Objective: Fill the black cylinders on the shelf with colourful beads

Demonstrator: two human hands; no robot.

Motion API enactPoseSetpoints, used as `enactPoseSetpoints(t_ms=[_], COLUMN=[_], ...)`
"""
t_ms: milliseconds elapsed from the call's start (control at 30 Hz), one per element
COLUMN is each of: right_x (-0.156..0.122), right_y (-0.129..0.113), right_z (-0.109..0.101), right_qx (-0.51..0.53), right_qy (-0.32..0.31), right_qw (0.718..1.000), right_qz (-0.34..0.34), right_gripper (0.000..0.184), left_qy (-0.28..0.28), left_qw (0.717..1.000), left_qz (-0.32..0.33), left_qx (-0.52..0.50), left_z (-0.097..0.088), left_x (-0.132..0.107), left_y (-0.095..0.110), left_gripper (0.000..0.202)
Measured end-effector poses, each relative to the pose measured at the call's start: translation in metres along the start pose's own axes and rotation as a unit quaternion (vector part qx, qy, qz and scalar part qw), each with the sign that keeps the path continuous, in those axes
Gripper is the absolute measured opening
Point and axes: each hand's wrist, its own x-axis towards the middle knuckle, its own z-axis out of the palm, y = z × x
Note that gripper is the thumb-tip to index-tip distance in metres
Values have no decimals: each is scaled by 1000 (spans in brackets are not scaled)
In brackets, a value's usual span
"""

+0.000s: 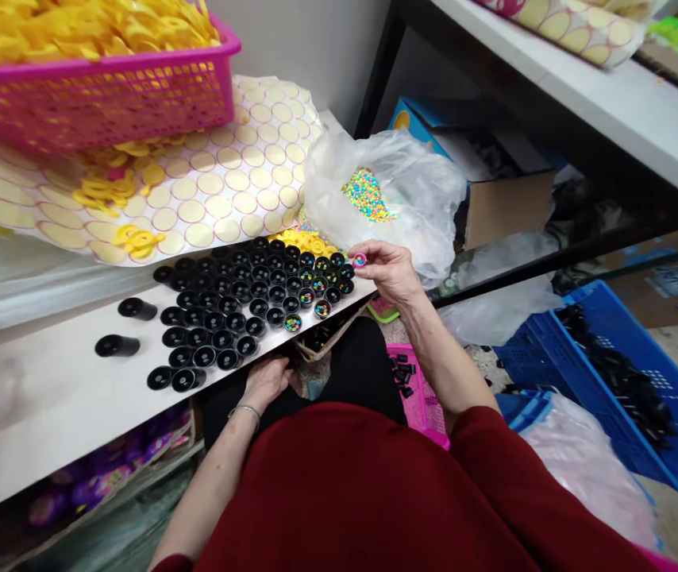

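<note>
My right hand (pixel 391 270) pinches a small pink cup (pixel 360 260) with coloured beads in it. It is held at the right end of a crowd of black cylindrical containers (pixel 227 305) standing open-topped on the white table. Several containers at that end have coloured beads inside; many others look dark within. Two black containers lie on their sides (pixel 117 345) at the left. My left hand (pixel 267 384) rests on my thigh below the table edge, fingers loosely extended and holding nothing. Behind the right hand, a clear plastic bag (pixel 422 179) holds loose coloured beads (pixel 367 195).
A pink basket (pixel 136 103) full of yellow plastic pieces stands at the back left on a circle-printed sheet (pixel 264 159). Yellow pieces (pixel 300 240) lie behind the containers. On the floor are a pink basket (pixel 421 405) and a blue crate (pixel 589 357) with black parts. A shelf (pixel 601 103) juts in at right.
</note>
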Motion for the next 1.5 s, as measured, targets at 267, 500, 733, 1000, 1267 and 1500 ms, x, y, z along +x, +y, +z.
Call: enactPoseSetpoints(t_ms=[267, 500, 733, 1000, 1267, 1500], right_x=[-22, -29, -26, -29, 29, 135], right_y=[7, 15, 15, 6, 6, 36], right_z=[24, 54, 75, 83, 21, -84], right_qx=[-86, -338, -627, -684, -497, -531], right_qy=[-115, -192, -260, -268, -89, 100], right_qw=[990, 915, 706, 638, 838, 836], right_qz=[14, -108, -202, -232, -205, -97], right_gripper=[22, 9, 25, 24, 14, 21], left_qy=[2, 2, 2, 5, 8, -2], left_qw=[1000, 999, 999, 999, 999, 999], left_qz=[-17, -29, -16, -22, -21, -11], left_qx=[-21, -36, -33, -37, -42, -31], left_z=[5, 9, 7, 10, 14, 7], left_x=[0, -1, 1, 1, 2, 3], left_y=[-2, -4, -4, -5, -7, -5], left_gripper=[32, 33, 31, 29, 30, 29])
